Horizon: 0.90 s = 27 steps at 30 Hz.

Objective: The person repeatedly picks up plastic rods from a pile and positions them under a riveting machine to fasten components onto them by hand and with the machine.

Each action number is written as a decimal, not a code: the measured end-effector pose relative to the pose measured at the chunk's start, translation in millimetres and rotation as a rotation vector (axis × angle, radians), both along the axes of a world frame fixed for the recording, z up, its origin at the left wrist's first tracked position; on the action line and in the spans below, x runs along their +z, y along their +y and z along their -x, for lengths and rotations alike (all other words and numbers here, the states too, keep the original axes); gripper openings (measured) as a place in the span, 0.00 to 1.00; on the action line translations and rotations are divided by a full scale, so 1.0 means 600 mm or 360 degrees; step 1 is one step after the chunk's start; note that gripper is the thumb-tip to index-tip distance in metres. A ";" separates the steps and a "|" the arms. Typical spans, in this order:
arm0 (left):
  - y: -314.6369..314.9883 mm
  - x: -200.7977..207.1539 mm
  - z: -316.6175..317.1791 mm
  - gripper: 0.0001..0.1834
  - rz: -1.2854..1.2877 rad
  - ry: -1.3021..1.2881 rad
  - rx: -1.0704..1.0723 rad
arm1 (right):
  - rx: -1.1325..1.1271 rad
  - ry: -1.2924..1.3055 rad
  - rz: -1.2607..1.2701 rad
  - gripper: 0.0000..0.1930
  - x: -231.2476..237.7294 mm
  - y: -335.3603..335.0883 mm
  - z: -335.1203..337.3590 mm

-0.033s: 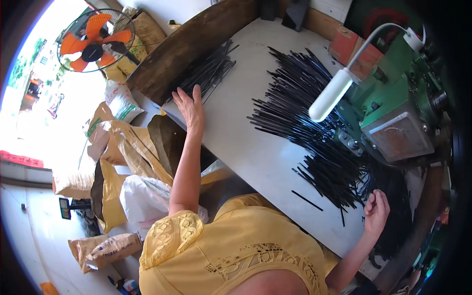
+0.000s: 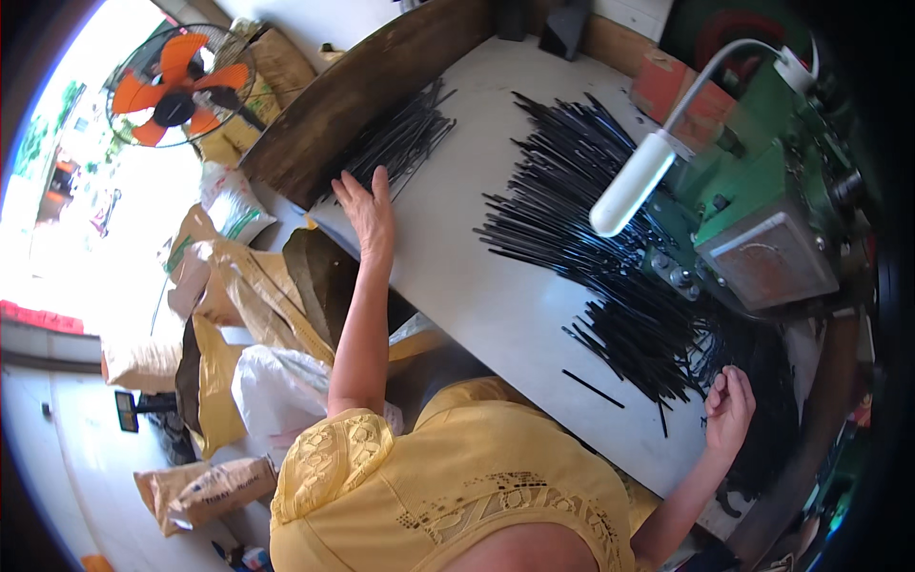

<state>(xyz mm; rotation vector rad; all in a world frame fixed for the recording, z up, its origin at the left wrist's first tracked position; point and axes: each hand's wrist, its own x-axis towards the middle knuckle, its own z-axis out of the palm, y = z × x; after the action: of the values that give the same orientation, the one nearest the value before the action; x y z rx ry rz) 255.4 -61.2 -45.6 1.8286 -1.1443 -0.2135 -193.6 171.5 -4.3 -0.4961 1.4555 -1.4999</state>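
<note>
The right hand is loosely curled, fingers bent inward, beside the near ends of a cluster of thin black strips; whether it pinches one cannot be told. To its left, a lone strip lies slantwise, straight and slim, one end toward the right hand. Between the hands, the smooth grey desk is bare, its near edge running diagonally from beside the left hand toward the right. Beyond, a heap of glossy, stiff strips fans out, free ends toward the left hand, long axes slanting down to the right hand's side. The left hand lies spread, back up, at the near end of a looser bundle pointing away and rightward; contact is unclear. Past that bundle, a curved, scuffed wooden board walls the desk's edge.
</note>
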 end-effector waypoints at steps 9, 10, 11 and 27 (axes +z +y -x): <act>-0.081 0.026 0.076 0.27 0.0048 -0.1282 -0.0569 | -0.0127 -0.0016 0.0041 0.05 -0.001 0.001 0.014; -0.099 0.015 0.067 0.26 -0.0035 -0.1398 -0.0562 | -0.0126 -0.0017 0.0059 0.05 0.001 -0.002 0.011; -0.112 0.012 0.068 0.22 0.0019 -0.1500 -0.0501 | -0.0129 0.0024 0.0017 0.05 0.002 -0.001 0.006; -0.355 0.059 0.094 0.10 -0.0279 -0.0631 -0.0431 | -0.0308 0.0293 -0.0111 0.06 0.020 0.026 -0.027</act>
<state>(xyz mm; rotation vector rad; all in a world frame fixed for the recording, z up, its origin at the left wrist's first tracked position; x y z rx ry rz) 199.2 -274.2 -10.2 1.9158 -1.6995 -0.1104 -177.6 187.0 7.5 -0.4718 1.7345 -1.5805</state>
